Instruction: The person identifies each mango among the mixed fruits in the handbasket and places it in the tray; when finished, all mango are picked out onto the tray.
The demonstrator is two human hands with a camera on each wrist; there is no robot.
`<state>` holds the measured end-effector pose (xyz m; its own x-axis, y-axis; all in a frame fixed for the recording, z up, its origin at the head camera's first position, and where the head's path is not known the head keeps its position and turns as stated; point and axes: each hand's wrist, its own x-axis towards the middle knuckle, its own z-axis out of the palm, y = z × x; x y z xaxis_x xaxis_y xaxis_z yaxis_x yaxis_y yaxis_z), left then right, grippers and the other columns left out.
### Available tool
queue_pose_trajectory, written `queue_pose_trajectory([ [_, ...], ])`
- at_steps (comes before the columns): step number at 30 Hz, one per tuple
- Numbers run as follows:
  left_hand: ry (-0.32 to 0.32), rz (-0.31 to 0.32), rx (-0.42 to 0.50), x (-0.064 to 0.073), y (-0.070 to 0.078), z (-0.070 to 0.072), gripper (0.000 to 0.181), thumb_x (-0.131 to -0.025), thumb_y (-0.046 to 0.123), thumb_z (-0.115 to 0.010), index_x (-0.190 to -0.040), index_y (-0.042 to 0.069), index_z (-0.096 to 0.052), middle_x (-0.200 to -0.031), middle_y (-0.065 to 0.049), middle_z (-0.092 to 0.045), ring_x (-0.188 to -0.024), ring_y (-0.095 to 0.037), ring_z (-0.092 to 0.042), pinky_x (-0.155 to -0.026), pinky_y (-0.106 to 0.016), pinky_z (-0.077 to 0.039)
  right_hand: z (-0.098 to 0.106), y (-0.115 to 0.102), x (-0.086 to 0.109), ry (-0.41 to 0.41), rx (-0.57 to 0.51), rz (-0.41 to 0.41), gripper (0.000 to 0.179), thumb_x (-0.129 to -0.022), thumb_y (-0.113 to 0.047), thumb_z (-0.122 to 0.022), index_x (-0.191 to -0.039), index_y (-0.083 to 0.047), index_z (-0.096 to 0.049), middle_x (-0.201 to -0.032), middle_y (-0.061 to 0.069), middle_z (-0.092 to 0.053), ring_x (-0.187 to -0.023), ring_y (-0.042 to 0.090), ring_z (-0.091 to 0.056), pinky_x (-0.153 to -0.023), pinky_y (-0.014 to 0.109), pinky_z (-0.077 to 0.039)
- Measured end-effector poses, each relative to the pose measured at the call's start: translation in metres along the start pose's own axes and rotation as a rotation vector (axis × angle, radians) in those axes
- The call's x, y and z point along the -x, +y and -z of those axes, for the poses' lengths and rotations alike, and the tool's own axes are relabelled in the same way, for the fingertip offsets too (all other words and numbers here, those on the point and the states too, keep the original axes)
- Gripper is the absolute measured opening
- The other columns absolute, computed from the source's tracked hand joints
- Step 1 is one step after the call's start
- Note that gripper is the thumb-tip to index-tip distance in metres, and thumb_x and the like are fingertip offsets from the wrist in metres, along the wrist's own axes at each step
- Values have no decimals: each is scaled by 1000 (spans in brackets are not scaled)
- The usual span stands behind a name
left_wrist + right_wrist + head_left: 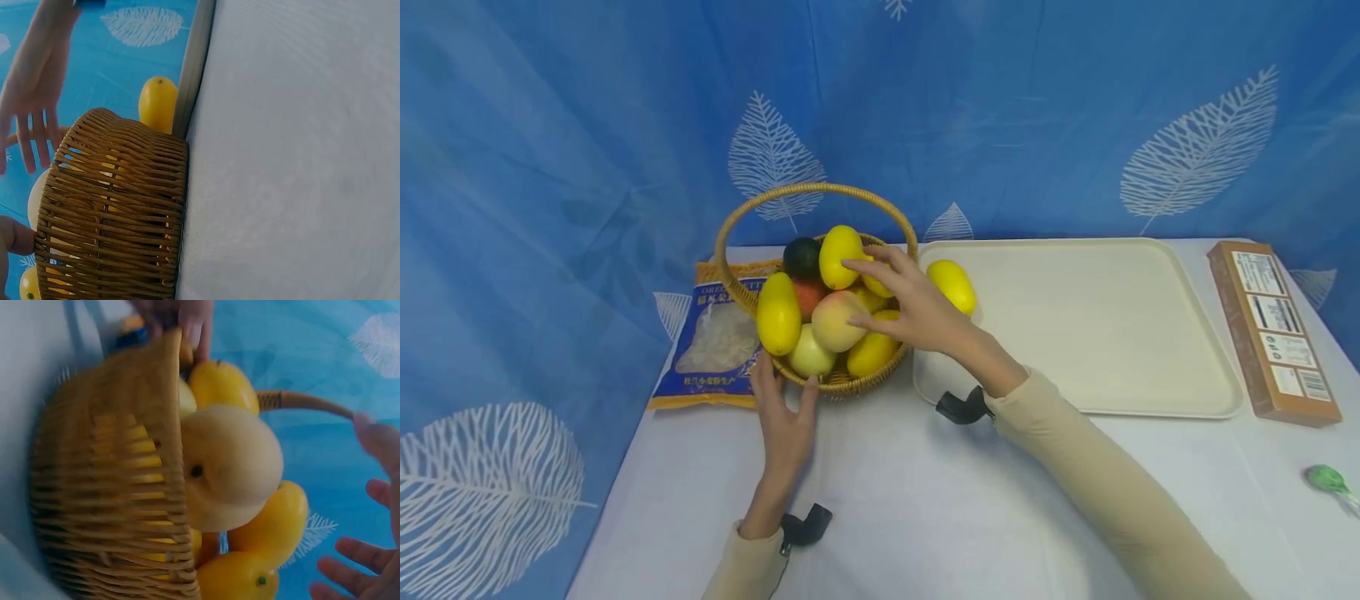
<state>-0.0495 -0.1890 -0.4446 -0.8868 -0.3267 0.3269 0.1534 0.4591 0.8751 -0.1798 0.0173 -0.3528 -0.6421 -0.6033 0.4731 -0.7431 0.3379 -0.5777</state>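
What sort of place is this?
Probably a staged tabletop setup: a blue leaf-patterned curtain hangs behind a white-covered table, where a fruit basket sits beside a cream tray.

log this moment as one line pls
left hand: touches basket | right hand: spread over fruit | yellow lone one: at left edge of tray

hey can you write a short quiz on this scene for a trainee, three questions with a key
1. Which hand touches the basket at its rim?
2. True or false: in the head view, the blue-and-yellow bag lies on the left of the basket.
3. Fill the gap: in the head view, the brown box lies to the ___ of the tray.

Key:
1. The left hand
2. True
3. right
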Motion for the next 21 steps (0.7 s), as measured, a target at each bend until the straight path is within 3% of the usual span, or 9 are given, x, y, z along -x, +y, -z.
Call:
queue_pose_trajectory([
  [4,-1,4,3,-2,5,0,76,-93,2,-62,-156,6,-20,-155,-19,-21,-145,-34,-24,-117,-57,-26,-3,7,-24,-53,60,-70,70,-86,-42,-73,-146,-21,-46,-154,17,-33,-143,30,-33,-111,52,-39],
  [6,-2,5,13,-3,14,1,75,-92,-1,-61,-154,0,-20,-154,-23,-22,-144,-38,-24,-116,-59,-25,-5,10,-34,-80,76,-107,71,-86,-44,-73,-148,-23,-44,-157,15,-31,-146,28,-28,-113,53,-36],
  [11,-12,7,28,-3,36,5,73,-91,-5,-60,-152,-8,-20,-151,-29,-22,-142,-42,-25,-115,-61,-25,-11,19,-49,-144,104,-166,75,-86,-50,-70,-150,-29,-40,-160,11,-26,-151,25,-17,-120,61,-13],
  [15,-18,10,39,-4,38,5,73,-91,-5,-59,-152,-8,-20,-151,-29,-22,-142,-42,-25,-115,-61,-25,-16,24,-54,-198,109,-210,78,-84,-55,-69,-152,-34,-35,-163,13,-17,-152,27,-11,-118,66,2],
  [21,-19,32,39,-5,39,5,74,-92,-5,-58,-154,-4,-18,-153,-28,-19,-143,-39,-24,-117,-59,-24,-21,31,-60,-203,107,-219,76,-86,-51,-69,-152,-32,-36,-163,15,-15,-152,29,-11,-116,69,0],
])
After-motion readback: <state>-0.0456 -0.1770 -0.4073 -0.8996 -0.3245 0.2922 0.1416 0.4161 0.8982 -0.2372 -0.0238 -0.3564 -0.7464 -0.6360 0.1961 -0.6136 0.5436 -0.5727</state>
